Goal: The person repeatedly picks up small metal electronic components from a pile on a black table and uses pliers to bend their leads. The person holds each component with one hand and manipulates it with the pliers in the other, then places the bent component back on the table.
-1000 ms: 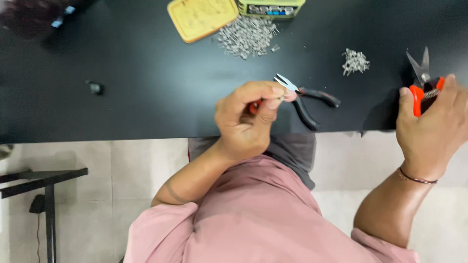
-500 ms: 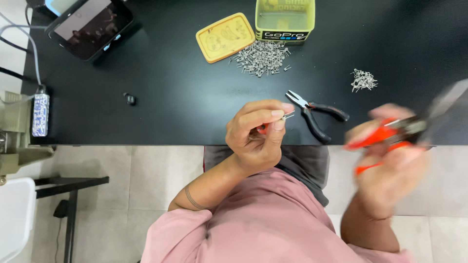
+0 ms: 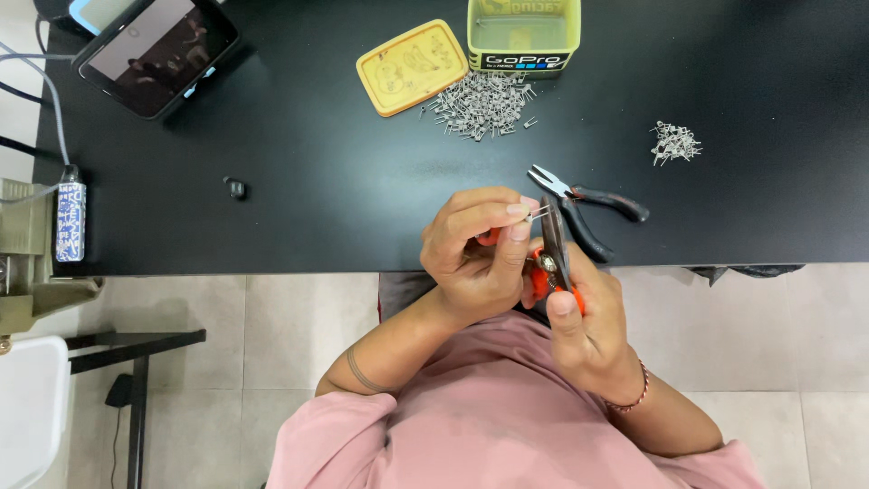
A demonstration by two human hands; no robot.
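Left hand (image 3: 475,249) raised just over bench (image 3: 317,163) edge, fingers (image 3: 516,213) pinched on small metal pin (image 3: 540,212). Right hand (image 3: 584,321) close beside, wrapped around orange-handled cutters (image 3: 552,258), blades up at pin. Black-handled pliers (image 3: 588,204) lying just beyond.

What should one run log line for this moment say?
left hand: pinches small metal part | right hand: holds orange-handled cutters at part | black pliers: lie on table

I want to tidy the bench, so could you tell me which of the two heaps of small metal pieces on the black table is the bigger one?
The bigger heap of small metal pieces lies beside the yellow lid and the green tin; the smaller heap sits alone toward the right.
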